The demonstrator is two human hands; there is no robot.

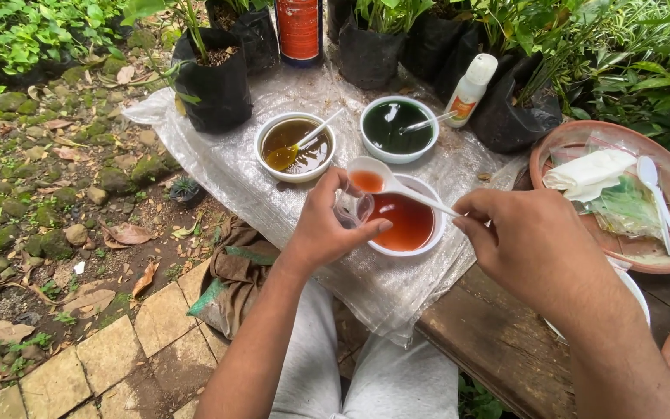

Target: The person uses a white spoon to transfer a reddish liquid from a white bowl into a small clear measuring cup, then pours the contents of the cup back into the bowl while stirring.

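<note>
A white spoon (381, 180) loaded with red liquid hangs above a small clear cup (352, 208), the centre of the work on a plastic sheet (219, 167) spread over a wooden bench (498, 341). The right hand (533, 244) pinches the spoon's handle at 3 o'clock; the left hand (327, 225) curls around the cup at 9 o'clock, just beside the bowl of red liquid (401, 221). The scoop looks done and the pour into the cup not yet made; whether the cup already holds any liquid cannot be told. At 12 o'clock sit a bowl of brown liquid (295, 146) and a bowl of dark green liquid (398, 128), each with its own spoon resting inside, apparently untouched for now. A clay dish (560, 151) with a spare spoon lies at 3 o'clock.
</note>
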